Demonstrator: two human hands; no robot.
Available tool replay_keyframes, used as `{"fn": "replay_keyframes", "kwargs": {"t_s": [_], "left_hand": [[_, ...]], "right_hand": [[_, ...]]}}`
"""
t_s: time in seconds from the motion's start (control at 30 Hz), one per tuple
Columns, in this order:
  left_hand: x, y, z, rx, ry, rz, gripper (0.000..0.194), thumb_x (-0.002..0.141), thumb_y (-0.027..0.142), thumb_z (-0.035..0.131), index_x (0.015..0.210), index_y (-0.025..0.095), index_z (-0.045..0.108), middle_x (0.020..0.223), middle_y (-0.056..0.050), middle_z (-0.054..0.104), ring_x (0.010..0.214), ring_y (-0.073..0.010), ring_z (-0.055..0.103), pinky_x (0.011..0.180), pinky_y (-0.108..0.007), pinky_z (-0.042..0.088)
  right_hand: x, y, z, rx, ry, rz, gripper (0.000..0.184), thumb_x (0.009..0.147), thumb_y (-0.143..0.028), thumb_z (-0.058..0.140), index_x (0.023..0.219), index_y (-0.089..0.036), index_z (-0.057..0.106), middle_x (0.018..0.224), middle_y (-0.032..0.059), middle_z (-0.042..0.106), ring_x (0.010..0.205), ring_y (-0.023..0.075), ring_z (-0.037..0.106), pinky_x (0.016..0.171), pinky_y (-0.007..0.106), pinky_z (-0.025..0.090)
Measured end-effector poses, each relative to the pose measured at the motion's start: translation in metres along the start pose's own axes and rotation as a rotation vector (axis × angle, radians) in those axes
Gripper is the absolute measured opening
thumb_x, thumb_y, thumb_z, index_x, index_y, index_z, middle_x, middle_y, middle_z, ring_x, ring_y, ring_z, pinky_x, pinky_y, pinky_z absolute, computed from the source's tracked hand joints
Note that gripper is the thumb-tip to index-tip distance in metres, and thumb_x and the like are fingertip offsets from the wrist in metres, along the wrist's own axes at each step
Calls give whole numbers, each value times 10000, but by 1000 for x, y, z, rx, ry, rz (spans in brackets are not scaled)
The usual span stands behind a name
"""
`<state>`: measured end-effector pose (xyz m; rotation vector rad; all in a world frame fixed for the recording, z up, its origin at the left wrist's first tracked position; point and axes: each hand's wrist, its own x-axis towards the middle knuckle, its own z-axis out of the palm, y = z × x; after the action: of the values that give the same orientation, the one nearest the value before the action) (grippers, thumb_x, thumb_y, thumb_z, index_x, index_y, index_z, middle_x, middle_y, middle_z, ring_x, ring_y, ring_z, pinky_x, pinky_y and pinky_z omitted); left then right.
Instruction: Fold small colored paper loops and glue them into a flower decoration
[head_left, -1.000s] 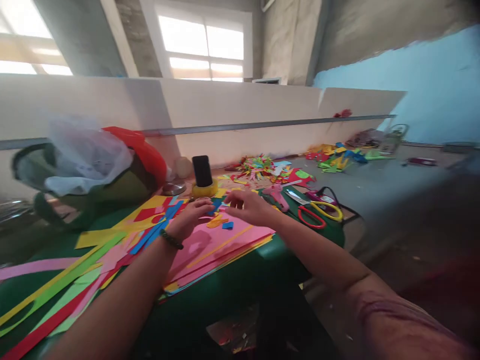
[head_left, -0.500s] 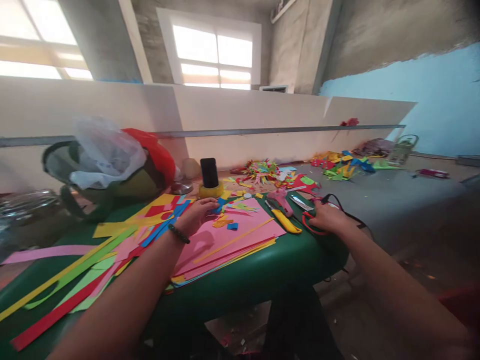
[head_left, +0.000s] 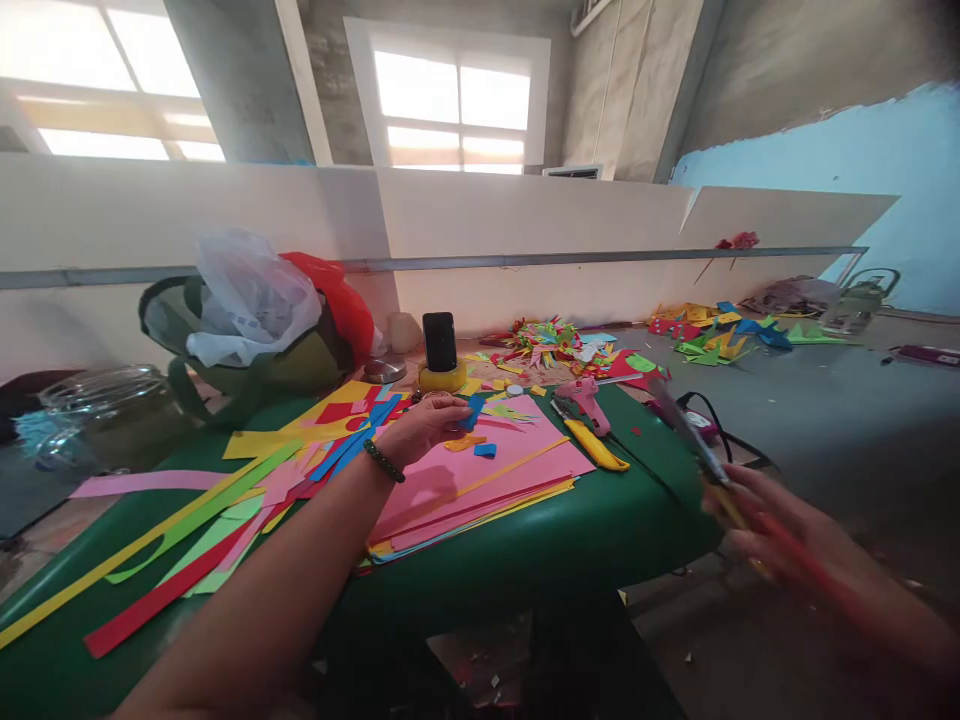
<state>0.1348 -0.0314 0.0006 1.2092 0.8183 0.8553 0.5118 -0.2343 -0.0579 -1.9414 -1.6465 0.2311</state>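
Observation:
Above a stack of coloured paper sheets [head_left: 517, 468], pink on top, my left hand [head_left: 426, 428] pinches a small blue paper piece [head_left: 473, 413]. My right hand [head_left: 784, 525], smeared by motion, grips scissors [head_left: 697, 443] with red handles, raised off the right end of the green-covered table [head_left: 540, 535]. The blades point up and to the left. On the pink sheet lie another blue scrap [head_left: 485, 451], orange scraps [head_left: 463, 443] and a thin yellow strip. A yellow utility knife [head_left: 598, 446] and a pink glue gun [head_left: 589, 405] lie between the hands.
Paper strips [head_left: 262, 495] cover the left side. A phone [head_left: 439, 342] stands on a yellow tape roll [head_left: 442, 377]. Behind are a bag [head_left: 281, 365] with plastic in it, a glass jar [head_left: 109, 420] and a paper-scrap heap [head_left: 551, 342]. A black cable [head_left: 724, 425] loops at right.
My right hand has lifted the scissors from the table and drawn them right and towards me. My left hand has raised the blue paper slightly. The view has turned a little left.

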Motion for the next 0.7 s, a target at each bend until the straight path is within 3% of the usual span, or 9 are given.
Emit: {"fn": "replay_keyframes", "kwargs": {"t_s": [0.1, 0.17, 0.3, 0.43, 0.7], "left_hand": [[-2, 0, 1, 35, -13, 8, 282, 529, 239, 890, 697, 146, 685, 677, -8, 665, 645, -105, 619, 664, -229, 499], [-3, 0, 1, 53, -20, 14, 299, 506, 263, 899, 690, 149, 693, 686, -12, 672, 662, -110, 622, 670, -232, 498], [-5, 0, 2, 65, -95, -1, 312, 481, 295, 904, 677, 158, 705, 695, -18, 685, 684, -123, 629, 689, -247, 498], [-4, -2, 3, 71, -184, -14, 280, 514, 288, 884, 678, 160, 697, 701, -15, 686, 704, -127, 628, 725, -266, 489], [-3, -6, 7, 124, -285, -4, 284, 597, 352, 849, 750, 147, 724, 796, -48, 727, 777, -151, 656, 813, -289, 489]], "right_hand": [[4, -38, 15, 279, -238, -98, 807, 716, -629, 520, 1447, -332, 349, 995, 145, 640, 783, 282, 648, 605, 360, 525], [9, -67, 19, 270, -307, -99, 803, 727, -609, 516, 1450, -297, 362, 891, 102, 626, 638, 233, 594, 527, 332, 480], [19, -112, 23, 109, -345, -151, 744, 666, -475, 623, 1351, -222, 483, 952, 98, 653, 773, 246, 614, 707, 337, 504], [24, -130, 30, 1, -377, -179, 705, 657, -411, 657, 1310, -196, 502, 1001, 94, 661, 822, 240, 616, 754, 327, 483], [22, -146, 39, 10, -401, -268, 604, 688, -348, 676, 1254, -183, 545, 1006, 75, 670, 880, 232, 616, 761, 299, 455]]}}
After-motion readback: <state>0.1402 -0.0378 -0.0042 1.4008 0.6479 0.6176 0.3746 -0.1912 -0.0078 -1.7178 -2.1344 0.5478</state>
